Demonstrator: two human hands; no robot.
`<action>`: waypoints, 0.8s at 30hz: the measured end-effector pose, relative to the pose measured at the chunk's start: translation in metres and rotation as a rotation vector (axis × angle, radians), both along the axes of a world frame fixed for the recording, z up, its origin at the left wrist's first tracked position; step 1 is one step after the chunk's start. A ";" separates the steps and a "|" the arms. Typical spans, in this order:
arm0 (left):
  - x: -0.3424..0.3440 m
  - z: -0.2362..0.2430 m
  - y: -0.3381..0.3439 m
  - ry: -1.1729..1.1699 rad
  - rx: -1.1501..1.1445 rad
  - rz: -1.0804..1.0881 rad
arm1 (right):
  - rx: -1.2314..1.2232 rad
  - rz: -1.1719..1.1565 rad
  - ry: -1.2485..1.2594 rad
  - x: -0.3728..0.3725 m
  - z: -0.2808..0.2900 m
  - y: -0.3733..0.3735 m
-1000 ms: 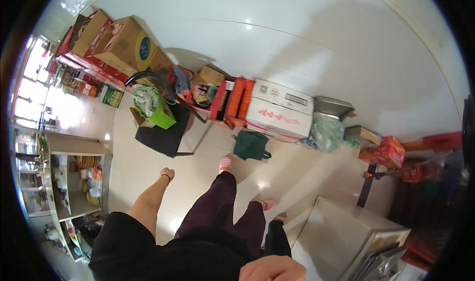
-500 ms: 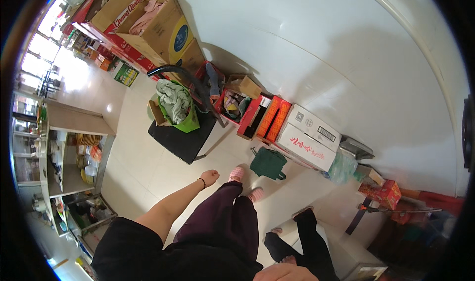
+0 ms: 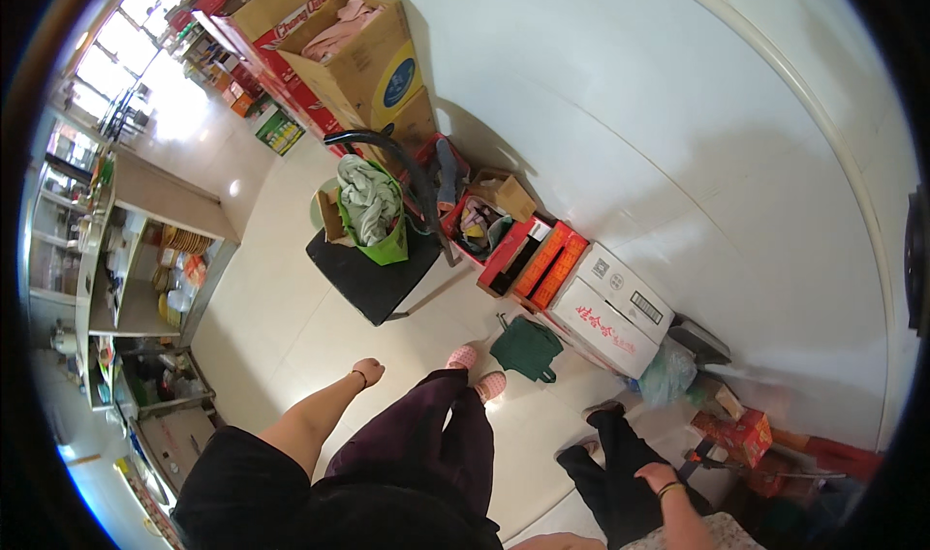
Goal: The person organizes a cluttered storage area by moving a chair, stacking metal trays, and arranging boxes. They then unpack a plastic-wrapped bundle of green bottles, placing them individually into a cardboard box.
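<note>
My left hand (image 3: 368, 371) hangs beside my left leg with its fingers curled in. Nothing shows in it, and a dark band circles the wrist. The nearest thing ahead of it is a black-seated chair (image 3: 373, 279), apart from the hand. A bright green bag (image 3: 390, 245) stuffed with pale grey-green cloth (image 3: 368, 201) sits on the seat. Of my right hand or arm (image 3: 557, 542) only a strip of skin shows at the lower edge; the fingers are hidden. A dark green bag (image 3: 526, 349) lies on the floor ahead of my pink slippers (image 3: 491, 385).
Along the wall stand cartons (image 3: 363, 61), red boxes (image 3: 547, 264) and a white carton (image 3: 612, 308). Shelves (image 3: 145, 279) with dishes line the left. At lower right is another person in black trousers (image 3: 630, 468), one hand (image 3: 661, 477) at the leg.
The view has turned, and the chair and boxes sit further right. My left hand has shifted left and my right has dropped almost out of view. The other person's arm has come into sight.
</note>
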State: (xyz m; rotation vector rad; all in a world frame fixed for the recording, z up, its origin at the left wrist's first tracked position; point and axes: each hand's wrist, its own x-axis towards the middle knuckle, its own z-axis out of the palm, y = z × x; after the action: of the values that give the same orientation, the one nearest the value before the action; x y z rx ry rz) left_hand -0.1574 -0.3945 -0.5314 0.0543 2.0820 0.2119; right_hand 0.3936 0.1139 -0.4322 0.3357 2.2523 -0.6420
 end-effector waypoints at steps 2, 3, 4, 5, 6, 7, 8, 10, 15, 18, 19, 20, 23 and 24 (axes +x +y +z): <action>0.007 -0.003 0.000 0.021 0.069 0.053 | -0.191 -0.447 0.207 -0.155 0.097 -0.042; 0.009 -0.005 0.006 0.031 0.109 0.077 | -0.410 -0.658 0.402 -0.231 0.161 -0.079; 0.010 -0.006 0.014 0.026 0.141 0.072 | -0.692 -0.771 0.640 -0.291 0.226 -0.121; 0.011 0.012 0.006 0.064 0.162 0.119 | -1.115 -0.830 0.858 -0.339 0.271 -0.160; 0.012 0.018 0.006 0.068 0.193 0.134 | -1.530 -0.843 1.025 -0.375 0.311 -0.202; 0.012 0.015 0.016 0.094 0.282 0.115 | -1.795 -0.841 1.140 -0.400 0.337 -0.232; 0.008 0.022 0.038 0.056 0.314 0.148 | -1.885 -0.838 1.219 -0.419 0.357 -0.251; -0.004 0.048 0.054 0.010 0.322 0.118 | -1.700 -0.803 1.158 -0.435 0.361 -0.257; -0.031 0.011 -0.001 0.037 0.210 0.098 | -0.953 -0.595 0.763 -0.510 0.317 -0.240; -0.077 -0.008 -0.045 -0.095 0.035 0.166 | -0.266 -0.402 0.743 -0.594 0.179 -0.237; -0.094 -0.023 -0.060 -0.025 -0.021 0.160 | 0.039 -0.177 0.692 -0.614 0.161 -0.239; -0.120 -0.022 -0.061 0.004 -0.049 0.182 | 0.350 0.044 0.625 -0.629 0.145 -0.236; -0.195 -0.018 -0.059 0.213 0.118 0.396 | -0.092 -0.427 0.538 -0.687 0.055 -0.218; -0.218 -0.018 -0.055 0.260 0.149 0.433 | 0.060 -0.389 0.579 -0.703 0.044 -0.214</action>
State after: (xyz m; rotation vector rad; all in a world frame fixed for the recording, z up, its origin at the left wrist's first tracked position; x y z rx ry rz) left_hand -0.3753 -0.4499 -0.5492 -0.2957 2.3130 0.6527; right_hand -0.3095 -0.1005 -0.3880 0.7025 2.7882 -0.9698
